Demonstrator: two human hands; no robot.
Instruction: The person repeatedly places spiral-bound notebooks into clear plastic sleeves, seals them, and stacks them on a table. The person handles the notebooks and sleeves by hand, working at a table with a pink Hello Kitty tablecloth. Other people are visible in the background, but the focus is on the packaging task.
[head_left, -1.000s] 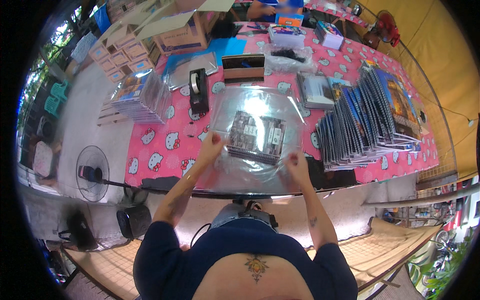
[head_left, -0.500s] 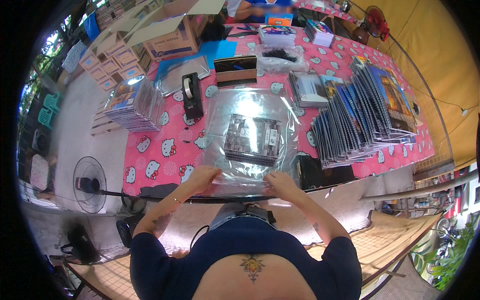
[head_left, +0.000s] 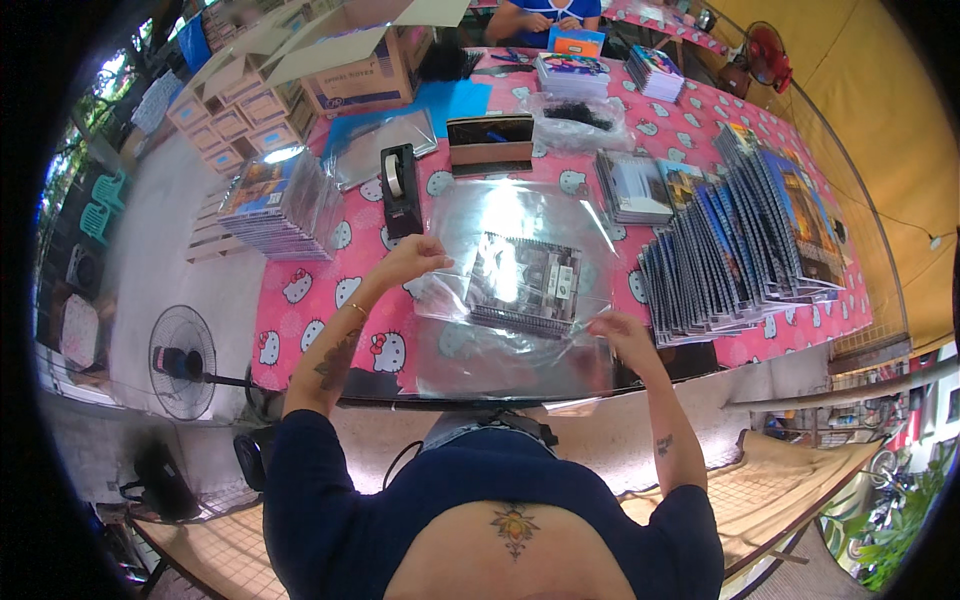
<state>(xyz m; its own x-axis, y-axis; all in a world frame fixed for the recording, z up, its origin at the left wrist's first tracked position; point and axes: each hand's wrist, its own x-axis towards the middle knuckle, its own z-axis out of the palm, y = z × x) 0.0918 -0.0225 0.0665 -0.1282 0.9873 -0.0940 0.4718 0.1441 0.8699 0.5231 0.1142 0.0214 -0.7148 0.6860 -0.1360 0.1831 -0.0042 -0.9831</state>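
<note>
A small stack of spiral notebooks (head_left: 525, 285) with grey photo covers lies on clear plastic film (head_left: 470, 365) in front of me. The film's near edge is lifted and folded up over the notebooks. At the left end of that fold, my left hand (head_left: 418, 258) pinches the film. My right hand (head_left: 622, 332) has its fingers closed on the film at the right end, just beside the notebooks' lower right corner. A strong glare hides part of the covers. Beyond my left hand stands a black tape dispenser (head_left: 402, 195) with a roll of tape.
Many spiral notebooks (head_left: 720, 250) lean in a row at right. Wrapped notebooks (head_left: 265, 205) are stacked at left. A cardboard organizer (head_left: 490, 145) stands behind the film. Open cartons (head_left: 360, 75) are at far left. Another person (head_left: 545, 20) sits across the pink table (head_left: 300, 325).
Both hands have moved away from the table's near edge, bringing the film's near edge up over the notebooks. My right hand has also shifted right.
</note>
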